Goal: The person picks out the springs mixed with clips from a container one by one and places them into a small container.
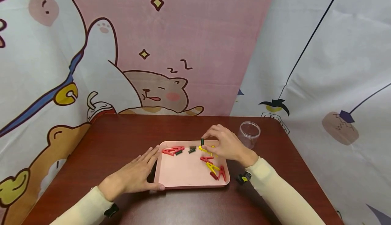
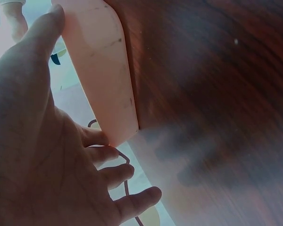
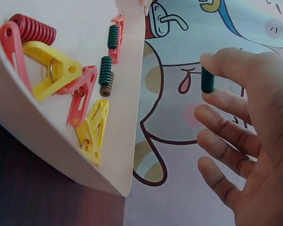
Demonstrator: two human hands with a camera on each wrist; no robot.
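Note:
My right hand (image 1: 227,145) pinches a small green spring (image 3: 207,81) between thumb and index finger, above the far right of a pink tray (image 1: 183,174). Its other fingers are spread in the right wrist view. My left hand (image 1: 135,174) rests along the tray's left side, fingers extended and thumb at the near left corner. Inside the tray lie red clips (image 1: 222,173), yellow clips (image 1: 212,167), a dark red spring (image 1: 213,175) and green springs (image 3: 105,70). A brownish spring (image 3: 107,89) lies against one green spring.
A clear jar (image 1: 248,135) stands behind the tray on the right. The dark reddish-brown table (image 1: 128,133) reaches back to a cartoon-printed cloth (image 1: 195,48), with more printed cloth on both sides.

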